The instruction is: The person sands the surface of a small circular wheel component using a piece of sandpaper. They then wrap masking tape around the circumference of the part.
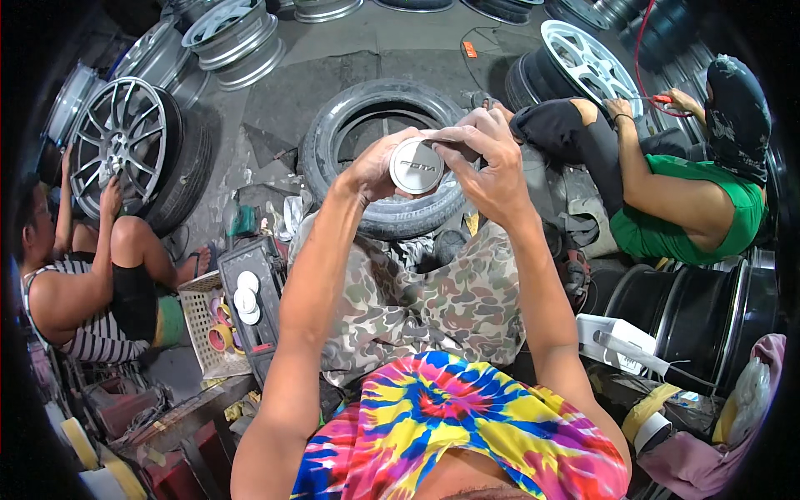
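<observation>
I hold a round silver wheel centre cap (416,166) up in front of me with both hands. My left hand (375,169) grips its left edge, thumb and fingers curled around the rim. My right hand (490,161) closes over its right and top edge, fingers arched above it. The cap's face points toward me. Below my hands lie my knees in camouflage shorts (425,300), and behind the cap a worn tyre (379,158) rests flat on the concrete floor.
Three white caps (246,297) lie on a dark tray beside a mesh basket of tape rolls (212,329). A person at left works on an alloy wheel (125,142). Another person in green (692,208) sits at right by a white rim (587,62). Black rims (708,312) stand lower right.
</observation>
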The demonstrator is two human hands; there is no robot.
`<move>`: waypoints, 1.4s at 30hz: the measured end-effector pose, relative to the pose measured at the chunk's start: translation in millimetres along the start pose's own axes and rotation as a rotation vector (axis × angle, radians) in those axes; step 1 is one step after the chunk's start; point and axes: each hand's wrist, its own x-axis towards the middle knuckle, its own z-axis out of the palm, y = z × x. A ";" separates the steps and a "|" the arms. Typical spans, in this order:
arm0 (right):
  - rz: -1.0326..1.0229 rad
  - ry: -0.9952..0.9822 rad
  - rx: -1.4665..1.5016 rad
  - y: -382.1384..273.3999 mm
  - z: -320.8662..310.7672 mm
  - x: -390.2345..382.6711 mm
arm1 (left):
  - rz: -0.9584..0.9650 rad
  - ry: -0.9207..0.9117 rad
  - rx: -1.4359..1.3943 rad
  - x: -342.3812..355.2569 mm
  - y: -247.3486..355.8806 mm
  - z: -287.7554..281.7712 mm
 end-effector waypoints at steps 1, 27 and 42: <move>-0.027 -0.019 -0.005 -0.3 -0.4 0.5 | -0.027 0.062 0.033 1.4 -3.6 2.9; -0.073 -0.008 -0.103 -2.9 -1.6 -23.2 | -0.217 -0.196 -0.064 1.8 -13.7 -17.9; -0.324 -0.165 -0.235 -2.7 -16.2 -2.0 | -0.270 -0.101 0.217 -3.6 -0.9 9.0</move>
